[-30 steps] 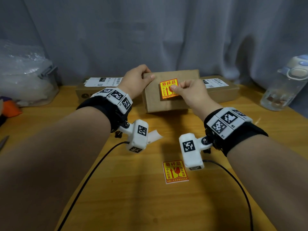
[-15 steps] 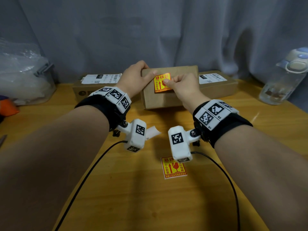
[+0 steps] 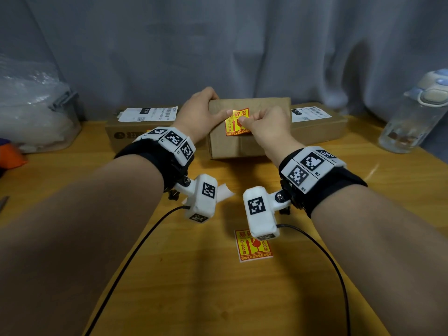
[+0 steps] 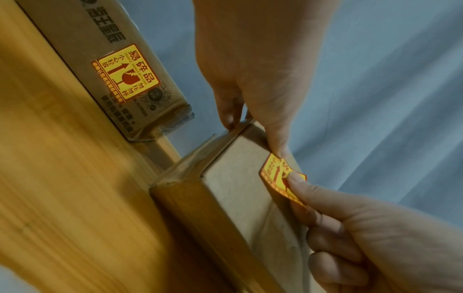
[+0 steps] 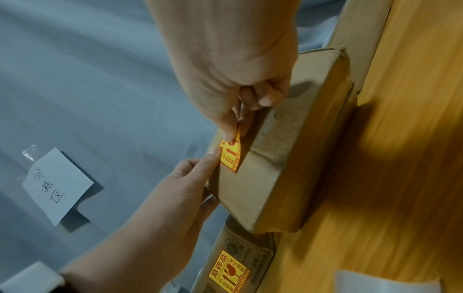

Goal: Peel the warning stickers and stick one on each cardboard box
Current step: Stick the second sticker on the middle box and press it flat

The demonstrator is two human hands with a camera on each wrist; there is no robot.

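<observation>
The middle cardboard box stands tipped up on the table. A yellow and red warning sticker lies against its front face. My left hand grips the box's top left corner, its thumb pressing the sticker's upper left corner. My right hand pinches the sticker's right part, which curls off the cardboard. The left box carries a sticker on its front side. The right box lies flat behind my right hand. Another sticker on its backing lies on the table near me.
A white backing paper lies under my left wrist. A water bottle stands at the right edge of the table. A clear bin with plastic wrap sits at the left. A grey curtain hangs behind the boxes.
My right hand has carried the sticker a little left across the box face. My left thumb has come onto its upper left corner.
</observation>
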